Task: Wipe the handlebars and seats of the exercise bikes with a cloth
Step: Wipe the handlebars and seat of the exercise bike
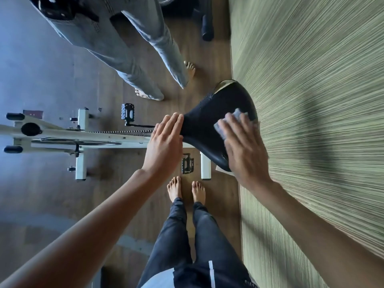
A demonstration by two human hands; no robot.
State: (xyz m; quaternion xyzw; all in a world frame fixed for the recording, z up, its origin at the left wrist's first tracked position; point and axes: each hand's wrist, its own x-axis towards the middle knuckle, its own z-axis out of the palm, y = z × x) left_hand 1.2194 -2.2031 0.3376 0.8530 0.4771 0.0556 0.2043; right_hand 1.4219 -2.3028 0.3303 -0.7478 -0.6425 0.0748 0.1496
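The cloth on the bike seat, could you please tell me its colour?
Pale grey-blue folded cloth, head view.

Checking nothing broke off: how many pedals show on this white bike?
2. The far pedal sits beyond the white frame, beside the chain; the near pedal sits on the wearer's side, by the left hand. Neither is hidden.

right hand pressing cloth on seat, left hand steadying

Small gym or home workout room, white exercise bike with black saddle, exposed chain and studded pedals on a wood-look plank floor, dark part of another machine at the far edge, green streaked surface alongside, bare feet beside the bike.
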